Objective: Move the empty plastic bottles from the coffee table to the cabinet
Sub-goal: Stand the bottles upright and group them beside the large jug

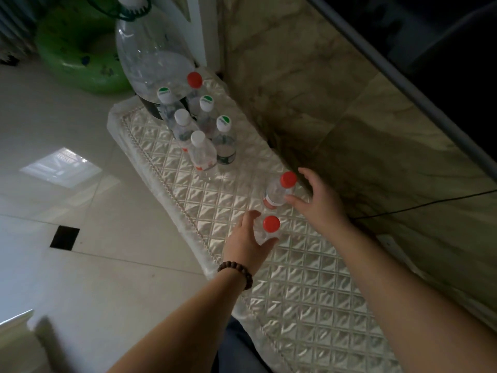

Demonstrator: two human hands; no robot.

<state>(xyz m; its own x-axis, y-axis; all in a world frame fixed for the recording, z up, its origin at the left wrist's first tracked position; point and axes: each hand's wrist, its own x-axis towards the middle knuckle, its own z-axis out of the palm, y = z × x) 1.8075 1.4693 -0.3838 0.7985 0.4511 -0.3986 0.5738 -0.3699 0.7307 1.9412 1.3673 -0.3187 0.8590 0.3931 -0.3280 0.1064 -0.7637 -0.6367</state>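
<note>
Two empty clear bottles with red caps stand on the cabinet's quilted cover (295,278). My left hand (248,238) holds the nearer red-capped bottle (270,224) between thumb and fingers. My right hand (317,197) is spread beside the farther red-capped bottle (279,188), thumb at its side and fingers apart from it. Further back stands a cluster of several small empty bottles (204,138) with white, green-marked and red caps.
A large clear water jug (150,52) stands at the cabinet's far end behind the cluster. A marbled wall (336,103) runs along the right, with a dark screen edge (430,63) and a black cable (419,205). A green inflatable ring (75,49) lies on the tiled floor at left.
</note>
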